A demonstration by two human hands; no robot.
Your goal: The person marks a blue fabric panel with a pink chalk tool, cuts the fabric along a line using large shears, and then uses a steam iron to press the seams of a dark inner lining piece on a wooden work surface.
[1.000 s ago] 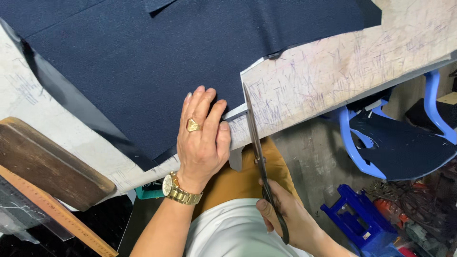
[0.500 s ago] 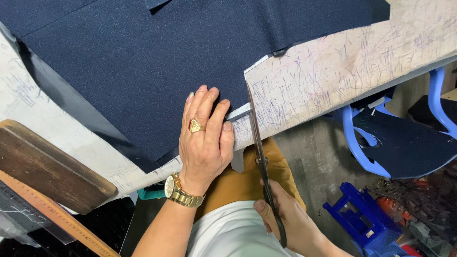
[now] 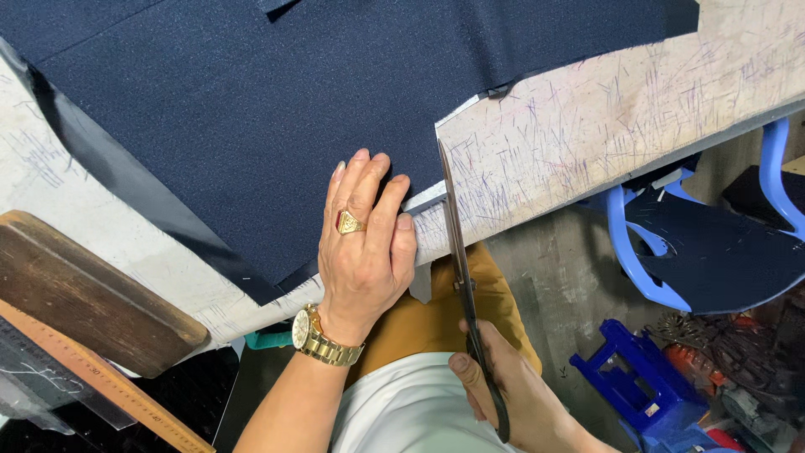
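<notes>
Dark navy fabric (image 3: 277, 109) lies spread over a scratched, pen-marked cutting table (image 3: 604, 126). My left hand (image 3: 367, 243), wearing a gold ring and a gold watch, presses flat on the fabric's near edge at the table's rim. My right hand (image 3: 503, 394) grips the handles of long tailor's scissors (image 3: 459, 252). The blades point away from me and run along the fabric's right edge, just right of my left fingers. A pale lining strip shows under the fabric at the blade tip.
A dark wooden block (image 3: 84, 294) and a wooden ruler (image 3: 109, 386) rest at the left. A blue plastic chair holding dark cloth (image 3: 713, 252) and a blue stool (image 3: 646, 386) stand on the floor to the right.
The scissors have slid slightly further along the fabric edge. My left hand stays pressed on the cloth, barely shifted.
</notes>
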